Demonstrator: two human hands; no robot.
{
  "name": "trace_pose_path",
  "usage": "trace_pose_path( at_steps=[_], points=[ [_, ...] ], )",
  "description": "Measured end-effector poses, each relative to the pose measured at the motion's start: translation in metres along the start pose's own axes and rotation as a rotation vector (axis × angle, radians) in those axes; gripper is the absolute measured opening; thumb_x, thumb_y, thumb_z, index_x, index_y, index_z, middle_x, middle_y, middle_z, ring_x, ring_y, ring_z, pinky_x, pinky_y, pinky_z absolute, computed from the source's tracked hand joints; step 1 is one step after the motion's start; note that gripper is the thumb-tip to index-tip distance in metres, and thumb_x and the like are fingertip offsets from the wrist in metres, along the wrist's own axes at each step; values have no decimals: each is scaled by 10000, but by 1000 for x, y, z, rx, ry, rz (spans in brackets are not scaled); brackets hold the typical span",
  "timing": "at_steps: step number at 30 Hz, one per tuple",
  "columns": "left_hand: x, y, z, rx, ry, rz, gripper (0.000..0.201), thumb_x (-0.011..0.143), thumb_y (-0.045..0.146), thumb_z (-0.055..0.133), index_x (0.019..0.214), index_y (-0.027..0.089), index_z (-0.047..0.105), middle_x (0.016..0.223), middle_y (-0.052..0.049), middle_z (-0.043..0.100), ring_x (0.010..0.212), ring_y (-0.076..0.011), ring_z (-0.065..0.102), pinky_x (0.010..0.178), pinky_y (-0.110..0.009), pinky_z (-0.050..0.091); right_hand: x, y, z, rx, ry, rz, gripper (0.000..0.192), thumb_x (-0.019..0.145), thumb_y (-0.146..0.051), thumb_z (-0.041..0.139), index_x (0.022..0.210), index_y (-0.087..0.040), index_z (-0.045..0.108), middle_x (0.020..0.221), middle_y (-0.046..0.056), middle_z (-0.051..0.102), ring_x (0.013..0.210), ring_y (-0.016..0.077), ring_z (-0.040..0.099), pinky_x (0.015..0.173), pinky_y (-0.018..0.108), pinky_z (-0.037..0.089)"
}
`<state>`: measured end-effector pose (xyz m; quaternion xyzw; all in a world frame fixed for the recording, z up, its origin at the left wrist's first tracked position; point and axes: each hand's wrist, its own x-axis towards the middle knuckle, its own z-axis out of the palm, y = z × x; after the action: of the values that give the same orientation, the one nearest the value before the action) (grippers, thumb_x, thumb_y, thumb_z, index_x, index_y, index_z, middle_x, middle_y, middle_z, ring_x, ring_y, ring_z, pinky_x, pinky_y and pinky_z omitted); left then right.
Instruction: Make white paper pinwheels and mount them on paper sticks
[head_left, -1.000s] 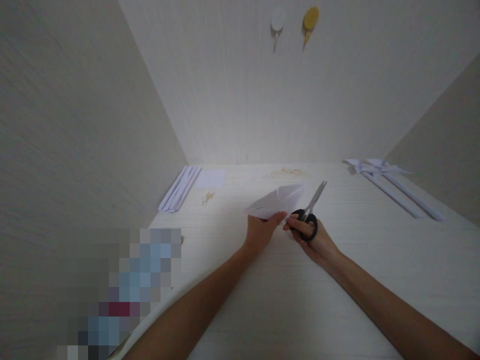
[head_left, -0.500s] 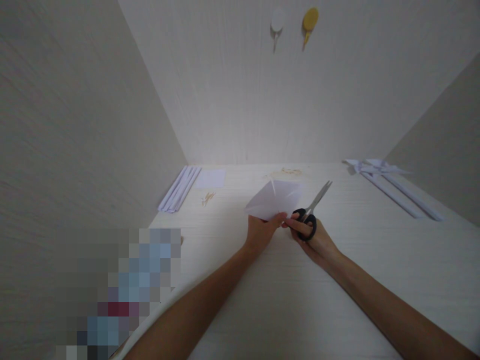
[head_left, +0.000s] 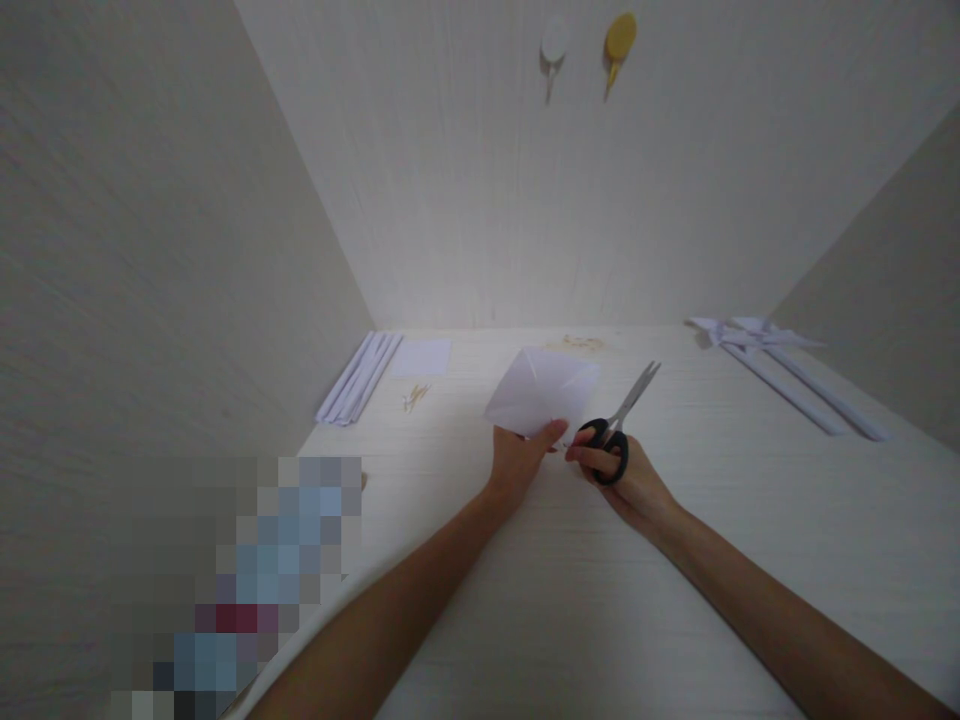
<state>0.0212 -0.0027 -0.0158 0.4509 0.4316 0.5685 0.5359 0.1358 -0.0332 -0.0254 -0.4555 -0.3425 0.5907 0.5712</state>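
Note:
My left hand (head_left: 521,455) pinches the lower edge of a square sheet of white paper (head_left: 536,392), its thumb on top. Slits run in from the paper's corners toward its middle. In my right hand (head_left: 626,475) is a pair of scissors (head_left: 615,428) with black handles, the blades pointing up and away to the right, almost closed. My right fingertips are close to the paper's lower right corner, beside my left thumb; whether they touch the paper I cannot tell.
Rolled paper sticks (head_left: 358,380) lie at the left, near a flat white sheet (head_left: 421,357) and small wooden pieces (head_left: 417,397). Paper pinwheels (head_left: 757,335) on sticks lie at the right. More small pieces (head_left: 583,343) are at the back. Two hooks, one yellow (head_left: 621,38), are on the wall.
The paper has tilted and shifted slightly left, showing more of its face and slits. My right hand and the scissors have moved a little left, with my fingertips now farther from my left thumb.

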Motion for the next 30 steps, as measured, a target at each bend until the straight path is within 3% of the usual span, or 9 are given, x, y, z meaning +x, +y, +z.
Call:
trace_pose_path(
  at_steps=[9, 14, 17, 23, 25, 27, 30],
  points=[
    [2, 0, -1, 4, -23, -64, 162, 521, 235, 702, 588, 131, 597, 563, 5, 602, 482, -101, 534, 446, -210, 447, 1, 4, -2, -67, -20, -39, 214, 471, -167, 744, 623, -143, 596, 479, -61, 495, 427, 46, 370, 408, 196, 229],
    [2, -3, -1, -4, -42, -55, 164, 513, 216, 709, 617, 136, 611, 594, 3, 616, 531, -110, 547, 507, -221, 454, 1, 5, -4, -123, -13, -69, 201, 550, -278, 719, 607, -143, 581, 473, -40, 506, 426, 61, 376, 407, 207, 230],
    [4, -4, -2, -141, -88, -85, 172, 516, 184, 706, 659, 139, 621, 686, -2, 643, 615, -115, 569, 590, -225, 465, 2, 7, -6, -183, -22, -85, 200, 577, -294, 703, 594, -142, 574, 487, -28, 518, 440, 72, 398, 417, 213, 244],
    [23, 4, -23, -588, -158, -323, 153, 610, 241, 597, 713, 134, 635, 707, -27, 655, 637, -134, 584, 579, -234, 468, 3, 7, -5, -145, 21, -74, 220, 536, -259, 716, 607, -151, 538, 467, -50, 493, 417, 63, 373, 399, 201, 235],
    [31, 6, -32, -580, -215, -291, 181, 643, 309, 565, 646, 138, 621, 624, -41, 641, 592, -152, 578, 555, -257, 466, 3, 6, -5, -138, 20, -85, 214, 536, -242, 709, 620, -152, 534, 454, -59, 475, 407, 58, 361, 387, 195, 227],
    [38, 7, -39, -504, -323, -289, 285, 647, 399, 542, 655, 127, 627, 672, -84, 655, 693, -210, 600, 616, -307, 477, 3, 6, -7, -174, -3, -105, 188, 558, -230, 691, 627, -150, 535, 447, -63, 465, 399, 53, 355, 378, 190, 219],
    [42, 7, -42, -383, -345, -292, 284, 590, 400, 600, 658, 126, 633, 718, -100, 668, 767, -246, 605, 670, -335, 474, 3, 6, -10, -230, -38, -125, 163, 584, -228, 666, 621, -149, 528, 445, -58, 474, 389, 50, 354, 366, 188, 211]
  ],
)
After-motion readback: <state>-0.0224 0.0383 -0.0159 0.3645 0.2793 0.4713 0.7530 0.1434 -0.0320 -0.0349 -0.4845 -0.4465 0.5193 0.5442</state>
